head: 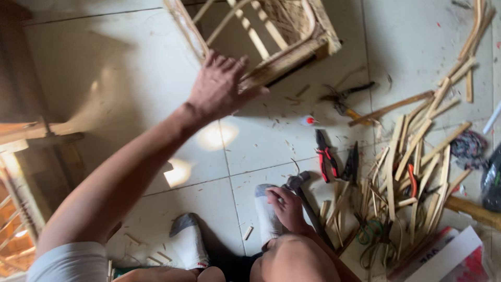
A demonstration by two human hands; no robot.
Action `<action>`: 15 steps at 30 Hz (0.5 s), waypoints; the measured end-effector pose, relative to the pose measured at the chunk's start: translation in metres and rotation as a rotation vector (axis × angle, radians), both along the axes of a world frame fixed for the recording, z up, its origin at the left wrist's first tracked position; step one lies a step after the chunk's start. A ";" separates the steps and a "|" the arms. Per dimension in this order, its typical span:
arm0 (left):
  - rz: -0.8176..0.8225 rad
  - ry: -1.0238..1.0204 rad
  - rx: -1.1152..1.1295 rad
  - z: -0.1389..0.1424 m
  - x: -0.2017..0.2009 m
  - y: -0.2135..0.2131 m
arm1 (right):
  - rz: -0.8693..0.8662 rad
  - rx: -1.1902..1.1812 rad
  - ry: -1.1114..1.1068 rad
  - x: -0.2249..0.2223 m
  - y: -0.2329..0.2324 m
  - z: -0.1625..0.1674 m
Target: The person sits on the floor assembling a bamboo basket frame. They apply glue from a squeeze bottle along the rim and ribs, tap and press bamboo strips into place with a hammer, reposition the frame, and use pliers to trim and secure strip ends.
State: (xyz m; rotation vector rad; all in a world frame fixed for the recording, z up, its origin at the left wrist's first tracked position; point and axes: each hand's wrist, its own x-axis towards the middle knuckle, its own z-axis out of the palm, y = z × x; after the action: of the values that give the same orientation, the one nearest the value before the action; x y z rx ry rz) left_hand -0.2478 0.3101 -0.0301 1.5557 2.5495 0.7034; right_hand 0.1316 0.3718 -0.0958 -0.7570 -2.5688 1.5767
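Grip, right: right hand (pixel 286 207) is closed around the neck of a hammer (pixel 304 201), just below the metal head; the head points up and left, the dark handle runs down and right along the knee.
Grip, left: left hand (pixel 219 86) lies flat with fingers spread on the lower rail of a wooden frame (pixel 284 55); the thumb hooks under the rail, so it presses more than it clasps.
Frame: light wood with slats, tilted, one corner resting on the floor (pixel 130 73) of pale tiles.
Feet: two white socks (pixel 266 214) near the hammer head, one touching the right hand's side.
Tools: red pliers (pixel 324 155) lie just right of the hammer; dark shears (pixel 344 96) lie further up, below the frame corner.
Scraps: pile of wood strips (pixel 412 156) spreads to the right, well apart from the frame.
Far right: dark bag (pixel 491 180) at the edge of view.
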 end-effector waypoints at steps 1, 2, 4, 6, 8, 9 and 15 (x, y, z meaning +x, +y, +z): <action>0.000 0.024 -0.005 -0.001 0.017 0.015 | -0.071 0.002 -0.014 0.015 0.009 0.001; 0.001 0.046 -0.012 -0.004 0.029 0.026 | -0.142 0.002 -0.030 0.033 0.015 0.005; 0.073 -0.008 -0.211 -0.013 0.025 0.035 | -0.272 -0.026 -0.088 0.062 0.027 0.012; 0.092 0.024 -0.276 -0.025 0.019 0.033 | -0.387 -0.084 -0.166 0.083 0.034 0.017; 0.051 0.127 -0.209 -0.036 0.020 0.027 | -0.299 0.227 -0.161 0.097 0.038 0.019; 0.066 0.109 -0.232 -0.038 0.021 0.023 | -0.242 0.385 -0.141 0.100 0.041 0.016; 0.064 0.105 -0.262 -0.025 0.004 -0.027 | -0.090 0.447 -0.289 0.097 0.057 -0.007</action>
State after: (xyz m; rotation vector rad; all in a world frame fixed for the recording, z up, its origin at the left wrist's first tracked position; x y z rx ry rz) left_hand -0.2434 0.2832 -0.0555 1.4674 2.6457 0.2832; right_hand 0.2288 0.4289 -0.1031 -1.0862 -2.8738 0.8652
